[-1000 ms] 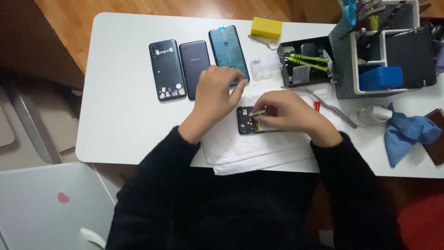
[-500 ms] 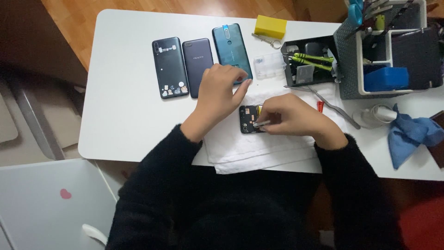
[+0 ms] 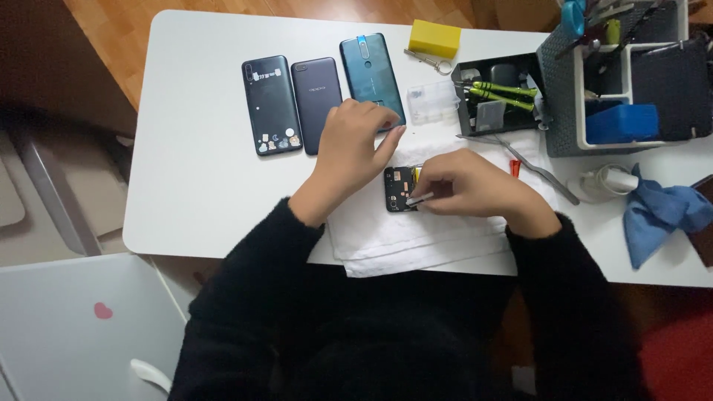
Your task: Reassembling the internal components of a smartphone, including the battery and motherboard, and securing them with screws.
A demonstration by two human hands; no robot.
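The opened phone (image 3: pixel 399 188) lies on a folded white towel (image 3: pixel 416 230) at the front of the white surface (image 3: pixel 193 171). Right hand (image 3: pixel 468 186): fingers clamped on metal tweezers (image 3: pixel 418 199), tip over the phone's exposed interior. Left hand (image 3: pixel 353 145): fingers loosely spread, resting just beside the phone's upper edge. Three intact phones (image 3: pixel 319 96) lie behind.

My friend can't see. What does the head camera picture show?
A person's right hand holds tweezers to an opened phone on a white towel, while the left hand rests beside it. Three phones lie face down on the white table.
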